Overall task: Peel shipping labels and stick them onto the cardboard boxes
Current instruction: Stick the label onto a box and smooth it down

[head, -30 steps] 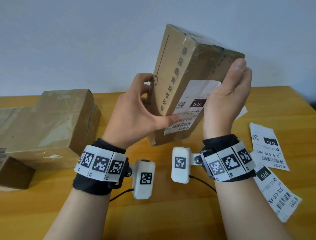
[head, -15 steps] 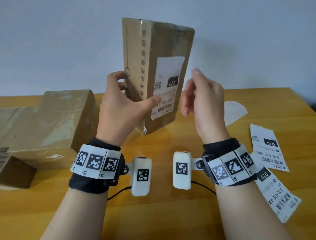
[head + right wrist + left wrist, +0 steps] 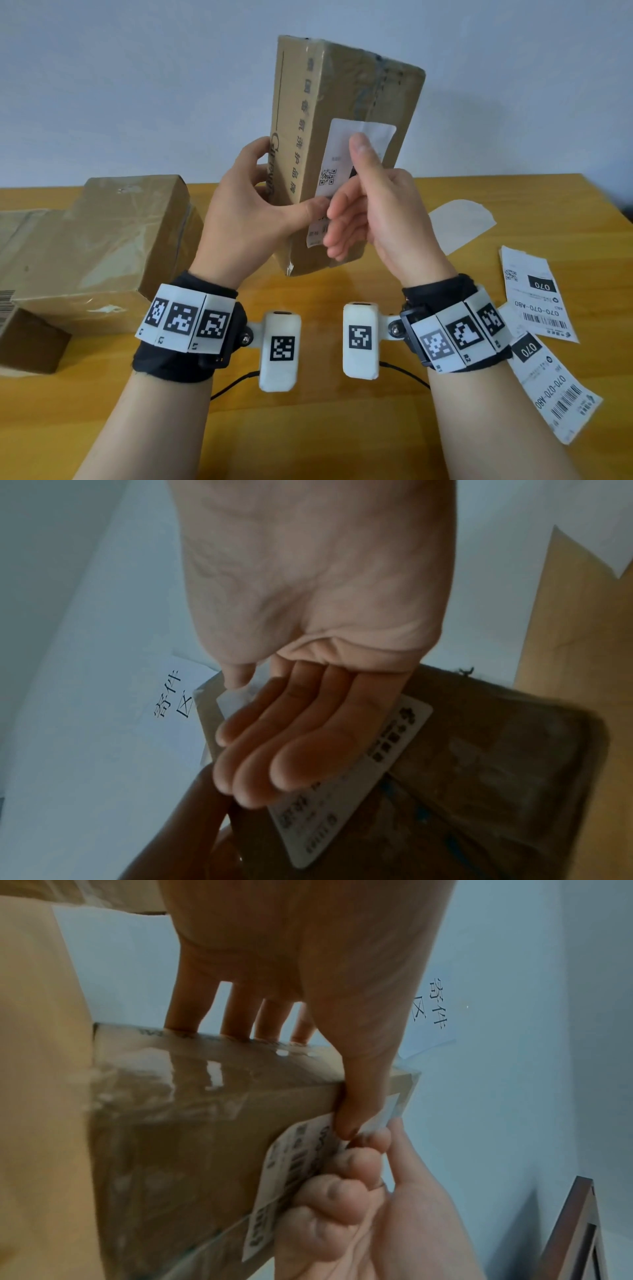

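The left hand (image 3: pixel 250 219) grips the cardboard box (image 3: pixel 346 113) low down, fingers curled round its far side and the thumb laid across the near face, its tip pressing the lower part of the shipping label (image 3: pixel 356 144) — the left wrist view shows that thumb pinning the label's edge against the box. The right hand (image 3: pixel 383 202) holds nothing; its fingers (image 3: pixel 301 745) lie straight and together, flat on the label's face, thumb raised over the label's upper half. The box is held up on end above the table (image 3: pixel 342 428), and the label runs lengthwise up the same face, its long axis following the box's long axis. The label's upper part lies above the right fingers, its lower end beneath and beside them, so the stroke that seems called for runs along that axis — the right hand is placed for it, while the left steadies. Whether the lower corner is fully stuck I cannot tell. Two more labels (image 3: pixel 534 294) lie on the table to the right, near a blank backing sheet (image 3: pixel 459 222); other boxes (image 3: pixel 102 240) sit to the left.
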